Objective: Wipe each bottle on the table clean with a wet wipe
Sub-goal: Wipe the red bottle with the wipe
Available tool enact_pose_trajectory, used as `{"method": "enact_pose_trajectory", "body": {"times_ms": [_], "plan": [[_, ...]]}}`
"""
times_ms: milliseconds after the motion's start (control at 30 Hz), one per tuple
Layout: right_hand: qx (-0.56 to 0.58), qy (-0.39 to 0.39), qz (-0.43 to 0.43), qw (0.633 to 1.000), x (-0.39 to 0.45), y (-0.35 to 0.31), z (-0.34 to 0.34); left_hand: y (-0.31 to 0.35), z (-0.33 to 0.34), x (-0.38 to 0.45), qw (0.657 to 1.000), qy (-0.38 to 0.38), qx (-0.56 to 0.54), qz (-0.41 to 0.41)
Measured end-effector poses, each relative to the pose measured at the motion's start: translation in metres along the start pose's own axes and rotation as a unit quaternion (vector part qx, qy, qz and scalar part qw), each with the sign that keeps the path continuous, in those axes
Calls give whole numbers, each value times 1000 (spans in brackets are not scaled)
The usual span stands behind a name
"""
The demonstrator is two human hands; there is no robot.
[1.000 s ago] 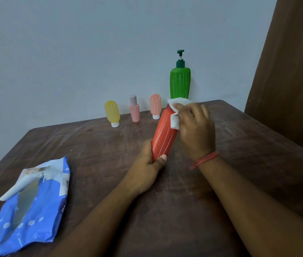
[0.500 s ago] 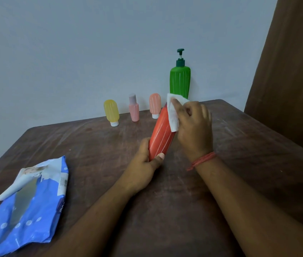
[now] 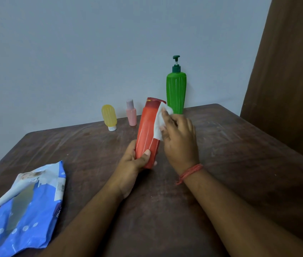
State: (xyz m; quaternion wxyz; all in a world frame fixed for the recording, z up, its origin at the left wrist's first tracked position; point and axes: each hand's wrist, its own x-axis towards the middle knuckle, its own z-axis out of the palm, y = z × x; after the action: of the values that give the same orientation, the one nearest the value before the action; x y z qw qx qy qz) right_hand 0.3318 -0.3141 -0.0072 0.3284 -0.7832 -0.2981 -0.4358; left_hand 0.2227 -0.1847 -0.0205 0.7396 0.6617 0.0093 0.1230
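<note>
My left hand (image 3: 135, 161) grips the lower end of a red bottle (image 3: 147, 132), which stands nearly upright above the brown table (image 3: 239, 154). A white wet wipe (image 3: 159, 124) is pressed against the bottle's upper right side by my right hand (image 3: 179, 140), whose fingers curl over it. Along the back edge stand a yellow bottle (image 3: 109, 116), a small pink bottle (image 3: 131, 113) and a tall green pump bottle (image 3: 176, 89). The red bottle hides whatever stands right behind it.
A blue wet wipe pack (image 3: 24, 210) with its flap open lies at the table's front left. A grey wall backs the table, and a brown curtain (image 3: 286, 71) hangs at the right.
The red bottle has been tipped from leaning right to nearly upright, now covering the orange bottle behind it. My right hand with the wipe slid from the bottle's top down its side.
</note>
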Motion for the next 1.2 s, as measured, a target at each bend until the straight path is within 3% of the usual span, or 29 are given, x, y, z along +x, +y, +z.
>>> {"method": "enact_pose_trajectory", "body": {"times_ms": [100,267,433,633,800,967,1033,1067,1100,1200], "plan": [[123,-52,60,989,-5,-11,4,-1,-1,1,999,-3,-33,-1],[292,-52,247,923,6,0,-6,-1,2,2,998,-50,40,-22],[358,-77,258,894,-2,-6,-4,-2,-3,5,999,-31,-17,-35],[426,9,325,845,16,13,-14,-1,0,3,995,-77,53,-30],[492,-107,306,808,21,37,-24,1,-8,6,993,-103,-16,-63],[603,-196,324,702,18,46,-30,9,-16,8,985,-132,-64,-96],[618,-225,326,679,16,47,-30,13,-16,7,983,-139,-67,-101],[612,-236,326,681,15,48,-30,13,-17,8,983,-137,-67,-103],[579,-244,323,708,14,49,-29,13,-18,8,984,-131,-64,-103],[344,-240,261,870,11,48,-26,9,-21,10,988,-108,-42,-103]]}}
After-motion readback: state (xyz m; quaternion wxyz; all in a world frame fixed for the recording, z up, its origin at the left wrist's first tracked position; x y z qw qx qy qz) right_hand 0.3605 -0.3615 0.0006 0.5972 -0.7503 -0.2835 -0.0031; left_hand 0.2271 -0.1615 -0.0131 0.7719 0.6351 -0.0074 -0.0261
